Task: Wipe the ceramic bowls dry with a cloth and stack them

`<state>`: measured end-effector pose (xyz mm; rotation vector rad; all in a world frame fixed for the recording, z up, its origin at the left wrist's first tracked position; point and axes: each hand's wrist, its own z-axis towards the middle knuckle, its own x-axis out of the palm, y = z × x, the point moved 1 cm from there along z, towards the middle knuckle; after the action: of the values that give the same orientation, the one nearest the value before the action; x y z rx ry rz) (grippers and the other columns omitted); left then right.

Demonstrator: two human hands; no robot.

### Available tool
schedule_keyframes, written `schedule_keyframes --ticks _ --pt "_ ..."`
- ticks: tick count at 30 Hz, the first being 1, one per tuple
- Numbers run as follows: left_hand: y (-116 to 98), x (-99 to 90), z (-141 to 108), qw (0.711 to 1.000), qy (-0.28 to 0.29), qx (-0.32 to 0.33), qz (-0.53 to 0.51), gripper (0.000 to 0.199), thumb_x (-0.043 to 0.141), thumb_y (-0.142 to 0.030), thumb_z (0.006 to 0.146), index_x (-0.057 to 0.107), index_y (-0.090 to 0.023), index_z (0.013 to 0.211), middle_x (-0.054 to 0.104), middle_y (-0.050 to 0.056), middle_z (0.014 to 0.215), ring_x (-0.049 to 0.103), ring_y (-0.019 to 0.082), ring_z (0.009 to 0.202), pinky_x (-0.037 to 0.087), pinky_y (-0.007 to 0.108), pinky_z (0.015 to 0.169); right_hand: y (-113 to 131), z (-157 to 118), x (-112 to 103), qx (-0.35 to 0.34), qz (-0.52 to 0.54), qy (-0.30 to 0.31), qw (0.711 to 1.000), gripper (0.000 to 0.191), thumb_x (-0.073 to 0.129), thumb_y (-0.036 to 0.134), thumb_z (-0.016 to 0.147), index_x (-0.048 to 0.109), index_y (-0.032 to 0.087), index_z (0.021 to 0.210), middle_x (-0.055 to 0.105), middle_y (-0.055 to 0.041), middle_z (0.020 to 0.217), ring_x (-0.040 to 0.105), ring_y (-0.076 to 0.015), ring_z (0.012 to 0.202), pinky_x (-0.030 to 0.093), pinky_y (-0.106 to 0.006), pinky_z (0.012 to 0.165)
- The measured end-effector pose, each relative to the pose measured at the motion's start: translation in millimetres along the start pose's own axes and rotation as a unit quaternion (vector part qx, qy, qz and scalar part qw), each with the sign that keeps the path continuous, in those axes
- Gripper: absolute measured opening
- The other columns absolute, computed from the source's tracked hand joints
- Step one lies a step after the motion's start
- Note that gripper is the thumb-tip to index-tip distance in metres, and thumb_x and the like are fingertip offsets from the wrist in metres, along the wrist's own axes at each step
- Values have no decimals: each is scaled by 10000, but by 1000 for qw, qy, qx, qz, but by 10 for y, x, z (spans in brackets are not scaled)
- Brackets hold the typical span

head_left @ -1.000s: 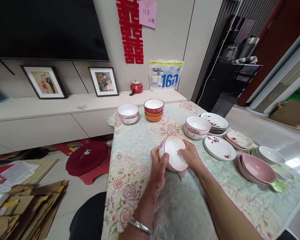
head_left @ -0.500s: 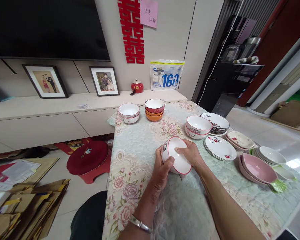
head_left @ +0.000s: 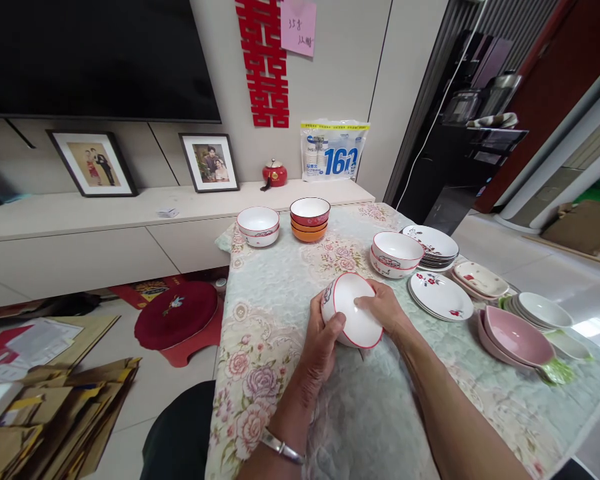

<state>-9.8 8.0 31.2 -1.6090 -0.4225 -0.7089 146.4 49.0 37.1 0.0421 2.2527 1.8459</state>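
Observation:
A white bowl with a red rim (head_left: pixel 353 320) is tilted above the flowered tablecloth (head_left: pixel 275 320), its inside facing me. My left hand (head_left: pixel 323 337) grips its left side, thumb over the rim. On the right side, my right hand (head_left: pixel 385 307) holds the same bowl, with the thumb inside and the other fingers hidden behind it. Two matching stacked bowls (head_left: pixel 397 250) stand just beyond my right hand. Farther back are another pair of white bowls (head_left: pixel 258 223) and a stack of red and orange bowls (head_left: pixel 310 219).
To the right stand white plates (head_left: pixel 440 295), larger plates (head_left: pixel 431 241), square dishes (head_left: pixel 480 279), small white bowls (head_left: pixel 545 310) and pink leaf-shaped bowls (head_left: pixel 519 337). A red stool (head_left: pixel 177 317) is left of the table. A cabinet (head_left: pixel 190 213) runs behind.
The bowl has tipped slightly between my hands, and my right thumb has shifted a little to the right inside it. The other dishes have not moved.

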Motion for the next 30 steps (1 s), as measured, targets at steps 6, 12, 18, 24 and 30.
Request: schedule_keyframes --ticks 6,12,18,24,30 --pt "-67 -67 51 995 -54 23 -81 529 692 -412 749 551 -157 1191 656 102 1118 611 281 1062 494 391 893 118 -25 -156 13 126 56 990 356 627 457 731 690 178 944 730 -88 915 650 -219 815 489 -304 700" --pt "-118 -141 103 986 -96 55 -125 529 663 -431 772 558 -159 1213 646 110 1163 586 278 1116 489 382 895 152 -132 -254 -49 -140 242 959 410 706 275 640 716 200 1043 711 -46 1002 613 -230 925 457 -300 787" --pt "-116 -180 111 988 -104 69 -88 528 683 -416 752 553 -179 1206 662 69 1096 622 237 1028 481 362 893 152 -132 -255 -86 -295 153 939 107 631 239 637 698 196 709 611 30 631 514 -157 629 358 -245 572" --pt "-78 -145 105 992 -103 61 -26 601 715 -395 723 484 -190 1238 648 79 1123 613 239 1052 452 379 946 153 -36 -373 -159 -72 -80 981 253 618 426 742 653 192 833 605 5 676 521 -169 626 389 -276 586" --pt "-14 -95 94 990 -46 93 97 687 732 -374 664 456 -162 1257 586 130 1252 570 272 1134 431 399 993 140 -141 22 -254 -210 -26 944 291 665 279 641 639 196 919 618 -85 1078 578 -248 1008 436 -359 868"
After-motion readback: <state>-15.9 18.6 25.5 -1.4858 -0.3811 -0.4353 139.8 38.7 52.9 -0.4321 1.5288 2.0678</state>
